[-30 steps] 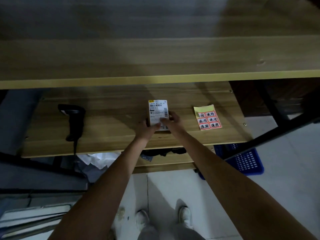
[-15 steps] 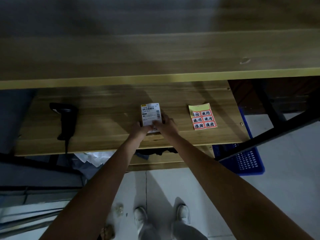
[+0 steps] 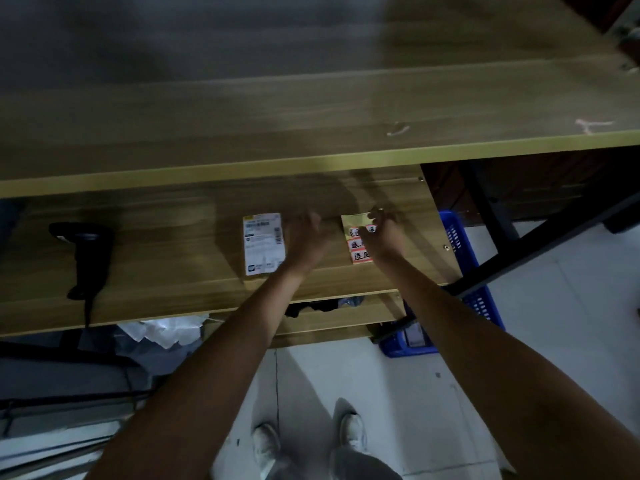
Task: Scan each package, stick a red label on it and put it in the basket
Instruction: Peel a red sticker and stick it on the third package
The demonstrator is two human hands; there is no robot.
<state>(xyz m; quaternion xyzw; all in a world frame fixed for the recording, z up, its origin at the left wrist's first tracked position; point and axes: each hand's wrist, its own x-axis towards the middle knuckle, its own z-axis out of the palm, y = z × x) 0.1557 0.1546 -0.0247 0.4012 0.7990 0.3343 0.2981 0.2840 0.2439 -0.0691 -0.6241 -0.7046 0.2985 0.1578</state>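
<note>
A small package point(image 3: 263, 242) with a white shipping label on top lies flat on the lower wooden shelf point(image 3: 166, 271). Nothing holds it. My left hand point(image 3: 306, 237) is blurred, just right of the package, with loose fingers that hold nothing. To its right lies a yellow sheet of red labels point(image 3: 356, 242). My right hand point(image 3: 381, 233) covers the sheet's right side, its fingers curled at the upper right corner as if pinching there. The blue basket point(image 3: 464, 258) stands on the floor beyond the shelf's right end.
A black handheld scanner point(image 3: 83, 247) lies on the left of the shelf, its cable hanging over the front edge. An upper wooden board point(image 3: 311, 109) overhangs the shelf. White crumpled bags point(image 3: 162, 329) sit below. A black metal frame point(image 3: 519, 244) crosses above the basket.
Both hands have let go of the package, which now lies on the shelf. They moved right: the left to beside the package, the right onto the label sheet.
</note>
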